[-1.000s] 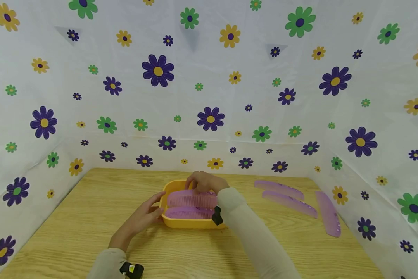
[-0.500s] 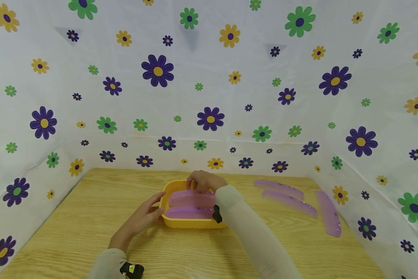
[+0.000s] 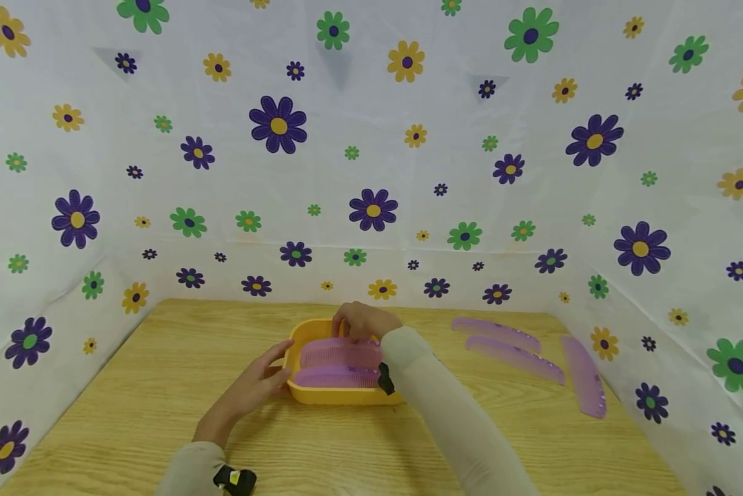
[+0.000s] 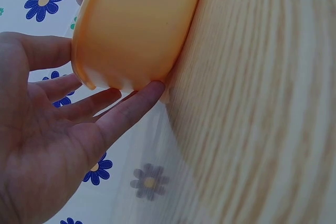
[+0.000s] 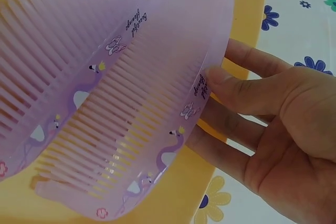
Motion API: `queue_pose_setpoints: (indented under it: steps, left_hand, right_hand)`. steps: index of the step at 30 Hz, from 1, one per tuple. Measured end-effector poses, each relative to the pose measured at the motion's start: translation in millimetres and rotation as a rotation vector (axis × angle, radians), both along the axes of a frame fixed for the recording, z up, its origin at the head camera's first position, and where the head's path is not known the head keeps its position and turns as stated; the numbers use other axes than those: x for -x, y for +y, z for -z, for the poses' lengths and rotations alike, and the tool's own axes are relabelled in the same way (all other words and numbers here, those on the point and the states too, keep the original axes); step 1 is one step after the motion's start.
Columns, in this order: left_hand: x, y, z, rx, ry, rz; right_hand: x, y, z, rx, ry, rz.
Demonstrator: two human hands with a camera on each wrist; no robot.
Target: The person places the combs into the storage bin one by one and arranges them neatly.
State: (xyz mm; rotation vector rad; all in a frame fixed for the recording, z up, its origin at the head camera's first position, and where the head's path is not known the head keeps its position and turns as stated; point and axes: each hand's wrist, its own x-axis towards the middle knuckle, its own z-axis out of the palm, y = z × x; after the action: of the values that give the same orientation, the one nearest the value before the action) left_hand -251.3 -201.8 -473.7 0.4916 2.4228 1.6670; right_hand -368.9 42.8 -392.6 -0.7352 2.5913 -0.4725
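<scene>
From the head view, a yellow tub (image 3: pixel 347 396) sits on the wooden bench (image 3: pixel 129 386), and two purple combs lie inside it, the far comb (image 3: pixel 340 355) and the near comb (image 3: pixel 336 377). The right hand (image 3: pixel 364 320) reaches over the back of the tub, and its sleeve (image 3: pixel 446 406) hides the tub's right end. Three more combs (image 3: pixel 514 359) lie on the bench off to the right, which only this view shows.

The right wrist view shows the grip better. It is closed in a pinch on the far comb, with the thumb on the front and fingers behind. There are also tiny pictures of pink birds with crowns, and small writing, too little to see from the head.

The left wrist view shows the tub's smooth outside wall. The left hand (image 4: pixel 58 124) has its grip spread wide, with nearly straight fingers touching the tub's end.
</scene>
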Motion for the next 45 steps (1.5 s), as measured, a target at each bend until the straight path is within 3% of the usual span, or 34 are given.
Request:
queue_pose_setpoints:
  steps: [26,36,45]
  left_hand:
    - [1.2,-1.4,4.4,0.026,-0.002,-0.029]
    - [2.0,-1.3,4.7,0.021,-0.001,-0.024]
    - [2.2,-1.1,4.9,0.018,0.000,-0.025]
  right_hand:
    - [-4.7,-0.7,3.3,-0.136,0.015,-0.007]
    - [-5.1,0.4,1.0,-0.072,-0.056,0.009]
    - [-3.4,4.8,0.4,-0.051,-0.062,-0.009]
